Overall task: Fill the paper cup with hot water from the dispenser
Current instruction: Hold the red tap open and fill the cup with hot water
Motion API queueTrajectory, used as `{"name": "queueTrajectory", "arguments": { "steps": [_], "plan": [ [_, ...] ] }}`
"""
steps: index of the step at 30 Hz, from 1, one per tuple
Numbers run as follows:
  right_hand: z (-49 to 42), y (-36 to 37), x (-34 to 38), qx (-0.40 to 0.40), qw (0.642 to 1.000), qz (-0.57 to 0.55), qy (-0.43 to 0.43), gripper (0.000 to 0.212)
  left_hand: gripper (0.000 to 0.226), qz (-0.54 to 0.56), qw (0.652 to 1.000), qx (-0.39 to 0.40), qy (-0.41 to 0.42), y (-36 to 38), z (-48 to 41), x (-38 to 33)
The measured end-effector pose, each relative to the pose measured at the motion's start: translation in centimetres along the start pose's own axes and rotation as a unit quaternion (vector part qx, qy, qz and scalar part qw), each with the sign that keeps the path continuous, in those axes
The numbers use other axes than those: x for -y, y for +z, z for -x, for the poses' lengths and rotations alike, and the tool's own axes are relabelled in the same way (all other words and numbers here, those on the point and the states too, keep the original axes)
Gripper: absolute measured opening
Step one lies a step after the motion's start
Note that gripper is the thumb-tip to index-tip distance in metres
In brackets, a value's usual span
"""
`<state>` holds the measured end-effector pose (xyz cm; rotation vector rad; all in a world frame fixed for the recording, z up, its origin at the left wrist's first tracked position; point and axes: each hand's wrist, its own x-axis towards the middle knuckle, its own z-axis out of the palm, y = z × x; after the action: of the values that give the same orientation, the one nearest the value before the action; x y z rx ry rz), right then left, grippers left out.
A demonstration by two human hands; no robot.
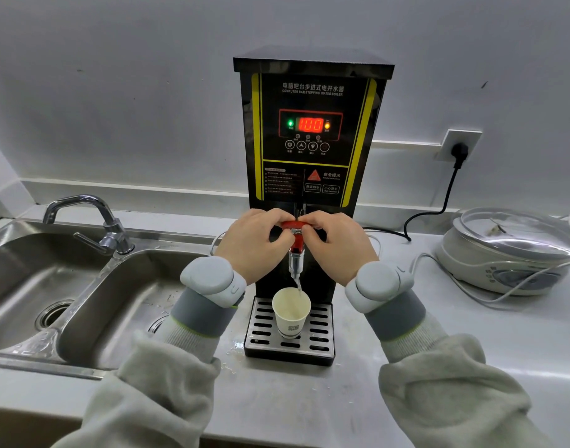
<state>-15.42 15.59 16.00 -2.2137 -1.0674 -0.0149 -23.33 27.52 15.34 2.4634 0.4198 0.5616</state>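
A black and yellow water dispenser [312, 130] stands on the counter, its red display reading 100. Its red tap handle [296, 232] sits above a metal spout [295, 263]. My left hand [254, 244] grips the handle from the left and my right hand [337, 244] grips it from the right. A thin stream of water runs from the spout into a white paper cup [291, 313]. The cup stands upright on the slotted drip tray [261, 321], directly below the spout, with some water inside.
A double steel sink [44, 286] with a chrome faucet [93, 221] lies to the left. A white cooker with a glass lid [509, 253] and its white cord sit at the right. A black plug [459, 153] is in the wall socket. Small water drops lie beside the tray.
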Motion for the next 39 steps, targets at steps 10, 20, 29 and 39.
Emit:
{"name": "queueTrajectory", "arguments": {
  "steps": [10, 20, 29, 39],
  "plan": [
    [0.01, -0.04, -0.01, -0.005, 1.000, 0.005, -0.002, 0.028, 0.031, -0.003, 1.000, -0.002, 0.002, 0.06, -0.06, 0.13],
    [0.03, 0.05, -0.02, -0.008, 1.000, 0.005, -0.003, 0.028, 0.031, -0.003, 1.000, -0.001, 0.000, 0.08, -0.08, 0.14],
    [0.13, -0.06, -0.01, -0.005, 1.000, 0.001, 0.002, 0.028, 0.031, -0.001, 1.000, -0.001, -0.003, 0.11, -0.09, 0.20],
    [0.12, -0.10, 0.13, 0.002, 1.000, 0.000, 0.002, 0.029, 0.031, 0.002, 1.000, 0.000, -0.005, 0.11, -0.10, 0.16]
  ]
}}
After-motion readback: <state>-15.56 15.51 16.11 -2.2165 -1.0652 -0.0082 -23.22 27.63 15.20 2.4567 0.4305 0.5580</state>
